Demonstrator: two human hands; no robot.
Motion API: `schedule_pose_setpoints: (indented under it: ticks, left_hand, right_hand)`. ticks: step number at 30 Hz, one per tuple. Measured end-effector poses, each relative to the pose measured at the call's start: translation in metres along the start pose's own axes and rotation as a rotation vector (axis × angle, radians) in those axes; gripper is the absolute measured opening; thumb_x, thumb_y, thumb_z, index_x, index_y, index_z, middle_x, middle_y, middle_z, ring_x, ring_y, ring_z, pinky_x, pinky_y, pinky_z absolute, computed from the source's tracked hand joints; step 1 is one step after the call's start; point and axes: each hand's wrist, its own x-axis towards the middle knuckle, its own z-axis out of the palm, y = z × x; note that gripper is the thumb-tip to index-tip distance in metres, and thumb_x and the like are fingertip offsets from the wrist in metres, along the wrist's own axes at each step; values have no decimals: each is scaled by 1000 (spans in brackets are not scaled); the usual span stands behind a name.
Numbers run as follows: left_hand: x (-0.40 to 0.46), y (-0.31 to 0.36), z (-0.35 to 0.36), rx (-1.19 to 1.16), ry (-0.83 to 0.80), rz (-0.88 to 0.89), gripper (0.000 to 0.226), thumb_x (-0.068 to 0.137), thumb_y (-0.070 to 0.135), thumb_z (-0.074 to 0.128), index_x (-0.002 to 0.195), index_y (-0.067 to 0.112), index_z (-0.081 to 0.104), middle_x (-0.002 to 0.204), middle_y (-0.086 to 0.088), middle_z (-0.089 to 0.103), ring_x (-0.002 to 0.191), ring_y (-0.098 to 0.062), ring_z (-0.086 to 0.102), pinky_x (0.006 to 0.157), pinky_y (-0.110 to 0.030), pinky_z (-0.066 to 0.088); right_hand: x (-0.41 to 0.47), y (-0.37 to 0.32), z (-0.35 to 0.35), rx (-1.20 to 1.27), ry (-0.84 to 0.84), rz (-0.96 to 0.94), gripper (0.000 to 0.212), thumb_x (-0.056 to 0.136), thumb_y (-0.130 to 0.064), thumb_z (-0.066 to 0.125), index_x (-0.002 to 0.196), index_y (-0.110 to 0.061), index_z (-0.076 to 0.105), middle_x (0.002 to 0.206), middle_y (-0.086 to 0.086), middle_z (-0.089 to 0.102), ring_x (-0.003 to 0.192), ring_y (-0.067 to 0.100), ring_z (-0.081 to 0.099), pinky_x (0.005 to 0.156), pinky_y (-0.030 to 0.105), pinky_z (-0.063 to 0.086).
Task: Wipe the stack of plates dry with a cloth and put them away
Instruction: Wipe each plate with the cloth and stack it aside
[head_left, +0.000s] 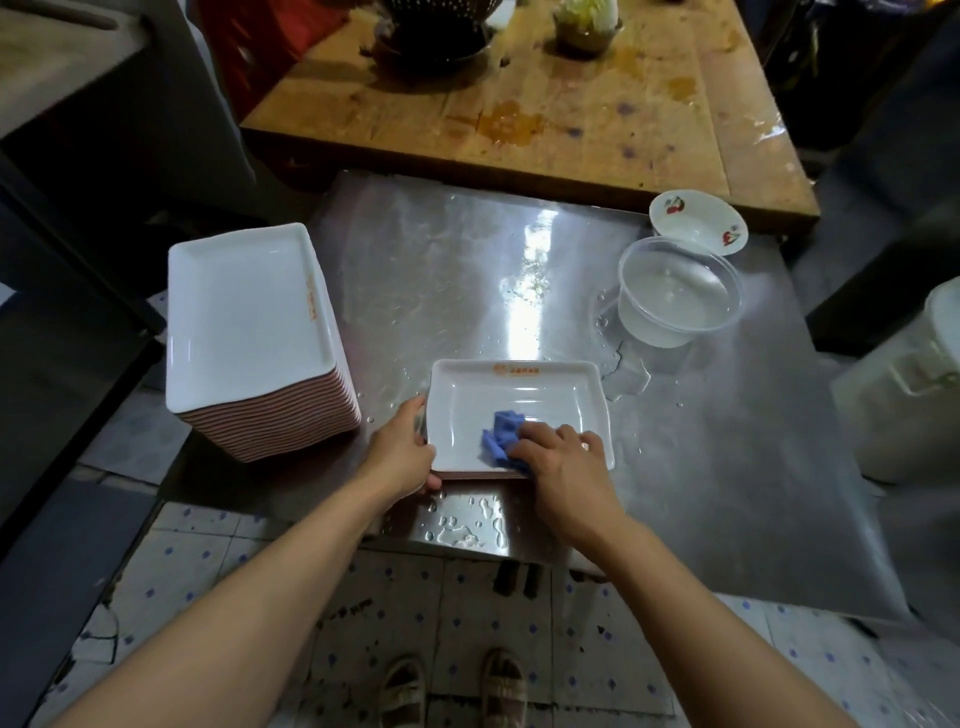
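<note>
At the left of the wet steel desk (701, 467) stands the tall stack of plates (249, 332). Just beside it, the left hand (402, 452) grips one plate (519, 405) by its left edge; keep it pinned. The right hand (563, 462), pressed closed on the blue cloth (501, 436), should sweep firmly into the corners.

1. Commercial kitchen or eatery back area, not a home.
2. Wet stainless steel worktop (467, 270), water pooled at its near edge.
3. Tall stack of identical white plates (249, 322) at its left edge, printed with an orange logo.
4. Stained wooden table (571, 119) behind, black colander (441, 21) on it.
5. Grimy patterned floor tiles (208, 561).
</note>
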Motion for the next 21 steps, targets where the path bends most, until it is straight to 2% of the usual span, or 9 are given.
schedule_pose_setpoints:
  ticks: [3,6,9,13,17,21]
  left_hand:
    - [0,2,1,58,1,24,71,88,-3,45,140,42,30,90,5,54,53,-15,69,48,-28,55]
    - [1,1,2,78,0,40,73,86,-5,44,137,46,32,89,11,53,52,-15,68,46,-27,53]
    - [5,-1,2,61,-5,52,77,83,-9,44,135,48,36,86,11,57,49,-15,67,43,-25,49]
    - [10,-6,2,13,11,75,85,78,-14,46,132,52,41,80,7,62,47,-14,65,41,-20,47]
    - [13,-12,5,-29,17,75,85,78,-13,48,129,55,41,77,11,59,46,-12,64,42,-21,49]
    - [16,-16,7,-43,40,75,85,77,-12,50,120,61,40,69,17,58,47,-12,62,44,-25,52]
  right_hand:
    - [-16,24,-4,-94,19,109,35,93,-20,44,125,-30,53,135,-3,41,120,21,39,100,37,20]
    - [-19,39,-7,-142,26,178,34,90,-18,46,122,-23,57,135,1,41,120,22,37,99,34,27]
    - [-5,43,-9,-92,33,184,32,90,-13,48,122,-15,56,138,2,38,125,21,33,95,30,40]
    - [28,42,-11,23,44,187,38,91,-9,48,129,-11,46,145,6,27,131,22,27,92,35,45]
    - [47,29,-5,194,121,154,37,89,-7,52,125,-8,52,143,10,31,131,27,28,100,36,38]
    - [56,-3,6,295,64,-36,43,87,-2,52,130,-6,52,146,12,33,134,28,26,106,29,25]
